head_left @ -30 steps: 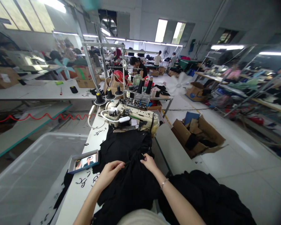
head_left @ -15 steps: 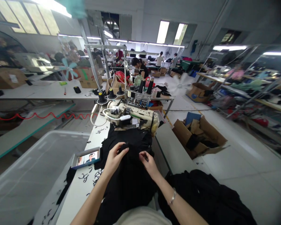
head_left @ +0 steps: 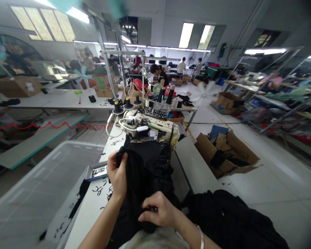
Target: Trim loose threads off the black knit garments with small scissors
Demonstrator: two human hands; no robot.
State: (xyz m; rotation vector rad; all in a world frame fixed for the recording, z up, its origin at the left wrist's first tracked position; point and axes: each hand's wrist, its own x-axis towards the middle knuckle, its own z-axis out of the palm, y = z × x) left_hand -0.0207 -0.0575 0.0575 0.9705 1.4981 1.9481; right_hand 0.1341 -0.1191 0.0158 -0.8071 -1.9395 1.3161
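My left hand (head_left: 118, 174) is closed on the folded edge of a black garment (head_left: 138, 173), lifting it above the white sewing table (head_left: 79, 221). Lower down and nearer my body, my right hand (head_left: 159, 211) pinches the same cloth between thumb and bent fingers. A small dark object (head_left: 154, 209) shows inside the right fist; its kind is not clear. More of the black cloth lies toward the sewing machine (head_left: 155, 128). Beside my left wrist a phone (head_left: 100, 171) rests in a shallow box, partly hidden by the hand.
A large translucent plastic bin (head_left: 41, 176) stands on the left. Black thread scraps (head_left: 98, 190) lie on the table. To the right are a heap of black cloth (head_left: 230, 218) and an open cardboard box (head_left: 228, 152). Thread cones (head_left: 117, 108) stand behind the machine; people work farther back.
My left hand has moved left and raised the cloth edge. My right hand has come down toward my body, and the garment is now bunched up between the hands.
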